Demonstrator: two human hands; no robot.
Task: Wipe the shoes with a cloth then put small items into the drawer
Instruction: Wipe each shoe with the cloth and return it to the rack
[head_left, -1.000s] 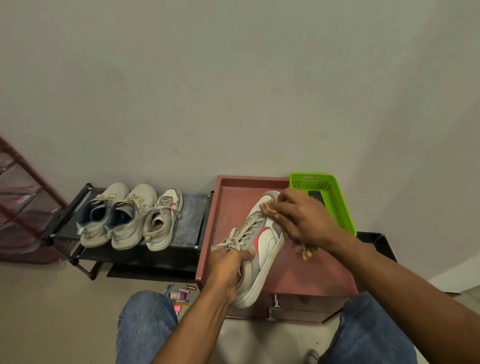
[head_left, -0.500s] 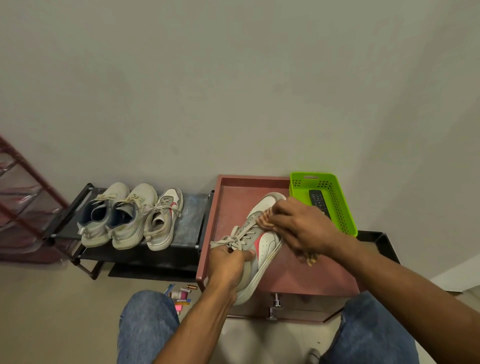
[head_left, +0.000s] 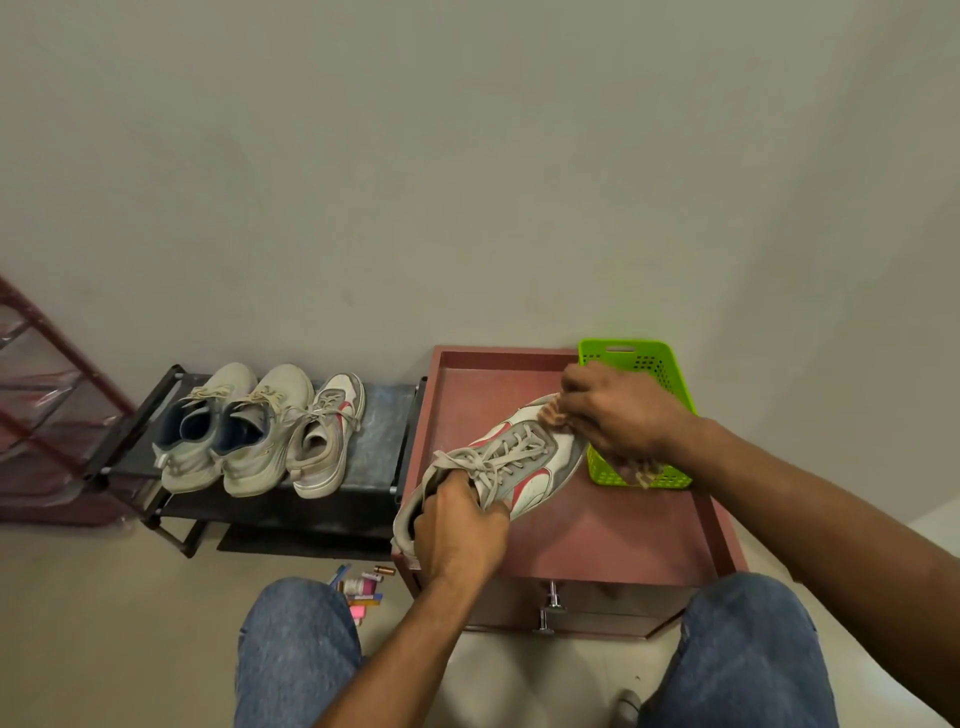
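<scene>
My left hand grips a white and grey sneaker with red trim by its heel opening, holding it above the red-brown drawer cabinet. My right hand presses a brownish patterned cloth against the sneaker's toe; a loose end of the cloth hangs below the wrist. Three more sneakers stand side by side on the low black rack to the left. Small items lie on the floor between my left knee and the cabinet. The drawer front with its metal handle is closed.
A green perforated basket sits on the cabinet's back right corner, partly hidden by my right hand. A dark red shelf frame stands at the far left. My knees in blue jeans fill the bottom. A plain wall is right behind.
The sneaker has tilted so its toe points further right. My right hand with the cloth slid from the laces area up to the toe, now covering the basket's inside.
</scene>
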